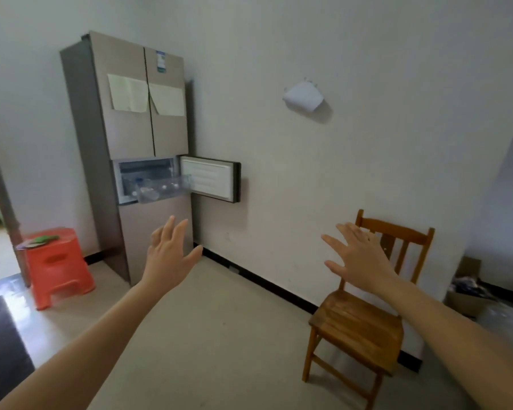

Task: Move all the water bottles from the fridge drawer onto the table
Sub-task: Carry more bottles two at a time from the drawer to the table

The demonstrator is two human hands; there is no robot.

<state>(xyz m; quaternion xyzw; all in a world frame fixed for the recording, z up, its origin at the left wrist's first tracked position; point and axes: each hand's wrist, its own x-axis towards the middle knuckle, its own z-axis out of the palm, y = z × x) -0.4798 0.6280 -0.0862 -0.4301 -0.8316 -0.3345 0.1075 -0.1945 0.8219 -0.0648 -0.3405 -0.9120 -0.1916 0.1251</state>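
Bottles point(148, 190) in the fridge point(131, 131) drawer point(172, 187) look light and slick: grasp mid-body. Left hand point(168, 255), right hand point(359, 255) splayed empty, short of it.

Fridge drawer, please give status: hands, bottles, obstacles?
Left hand and right hand open, empty, short of fridge. Fridge drawer pulled out, door open, water bottles inside, blurred. Wooden chair stands aside, right.

bare l grip point(169, 255), r grip point(360, 258)
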